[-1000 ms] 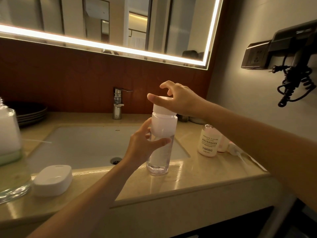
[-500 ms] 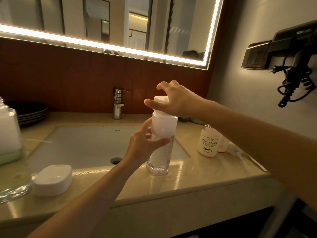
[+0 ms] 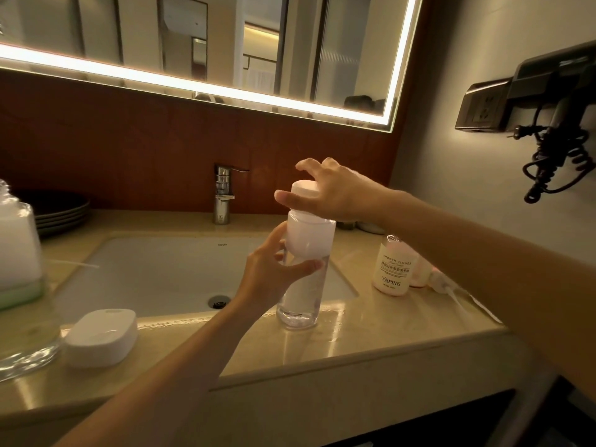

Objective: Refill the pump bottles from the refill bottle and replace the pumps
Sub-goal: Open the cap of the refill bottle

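At the left edge a large glass bottle (image 3: 22, 272) is cut off and hides part of the dark plates (image 3: 64, 209); at the right edge the hair dryer (image 3: 558, 91) runs out of view; the right hand (image 3: 338, 195) covers the far side of the white pump top (image 3: 304, 188); the left hand (image 3: 267, 272) hides the clear bottle (image 3: 300, 301) at mid-height; right of centre, a pink bottle (image 3: 419, 272) sits mostly behind the labelled bottle (image 3: 392, 269), whose small print is unreadable.

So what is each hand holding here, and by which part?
Left hand grips the clear bottle around its body, just below the white upper section. Right hand pinches the white cap by its sides, at the bottle's top.
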